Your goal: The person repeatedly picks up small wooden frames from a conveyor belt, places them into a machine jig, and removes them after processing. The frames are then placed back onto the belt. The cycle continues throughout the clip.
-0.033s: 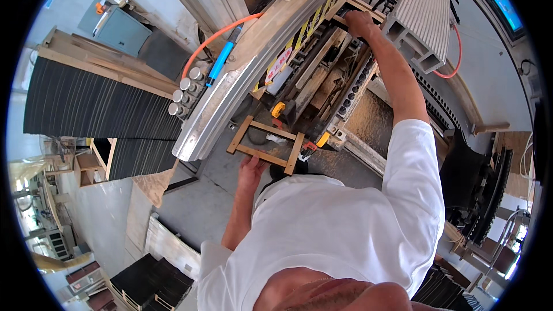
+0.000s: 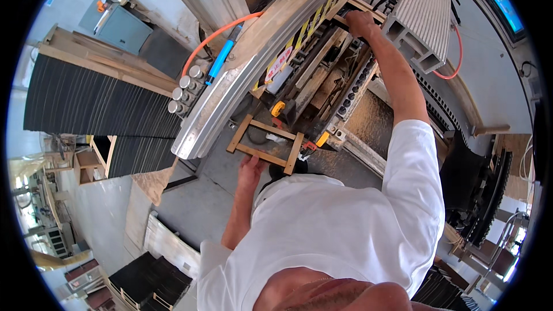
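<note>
My left hand (image 2: pixel 250 171) is closed on the near bar of a small rectangular wooden frame (image 2: pixel 294 153), held in front of my body by the machine's near end. The frame's bar ends stick out past its corners. With my arm stretched out, my right hand (image 2: pixel 360 24) rests at the far end of the machine bed (image 2: pixel 315 89). Its fingers are bent onto another wooden frame (image 2: pixel 373 12) lying there; the fingertips are partly hidden. Yellow and red clamp parts (image 2: pixel 278 109) stand at the bed's near end, just beyond the held frame.
A thick metal beam (image 2: pixel 230 89) with a striped warning strip runs along the bed's left. A ribbed metal extrusion (image 2: pixel 419 14) overhangs the right. Tall stacks of dark slats (image 2: pixel 95 95) stand at left. Sawdust (image 2: pixel 368 124) covers part of the machine's right side. An orange hose (image 2: pixel 199 52) curves over the beam.
</note>
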Tool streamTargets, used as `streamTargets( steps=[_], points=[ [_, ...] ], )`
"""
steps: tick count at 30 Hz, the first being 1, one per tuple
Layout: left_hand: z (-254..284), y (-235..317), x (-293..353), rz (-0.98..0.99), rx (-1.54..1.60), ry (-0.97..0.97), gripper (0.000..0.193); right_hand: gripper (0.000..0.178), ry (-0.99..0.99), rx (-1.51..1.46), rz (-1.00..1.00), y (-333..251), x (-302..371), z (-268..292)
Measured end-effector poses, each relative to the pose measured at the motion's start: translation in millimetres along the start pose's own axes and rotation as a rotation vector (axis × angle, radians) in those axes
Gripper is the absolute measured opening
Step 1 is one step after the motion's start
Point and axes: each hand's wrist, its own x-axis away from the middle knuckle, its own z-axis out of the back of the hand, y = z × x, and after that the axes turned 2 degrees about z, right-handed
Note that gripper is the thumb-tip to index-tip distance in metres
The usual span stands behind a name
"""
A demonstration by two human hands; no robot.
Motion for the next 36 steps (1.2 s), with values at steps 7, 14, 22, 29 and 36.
streamTargets(
  steps=[7, 14, 22, 29, 36],
  points=[
    [-4.9, -3.2, 12.9, -0.037, -0.071, 0.124, 0.034, 0.038, 0.085, 0.017, -0.050, 39.4, -27.2, -47.1],
    [-0.3, 5.5, 33.9, -0.162, -0.167, 0.350, 0.030, 0.033, 0.255, -0.032, 0.030, 30.7, -24.9, -45.9],
    [31.0, 55.6, 76.7, -0.497, -0.501, 0.441, 0.028, 0.051, 0.010, 0.123, -0.052, 11.2, -5.5, -11.4],
    [57.2, 165.2, 180.5, -0.771, -0.357, 0.463, 0.024, 0.052, 0.021, 0.076, -0.097, 10.7, -6.7, -17.5],
    [160.3, 299.7, 243.1, -1.015, -0.192, 0.576, 0.029, 0.031, 0.279, -0.080, -0.095, -0.2, 14.4, -3.2]
  ],
)
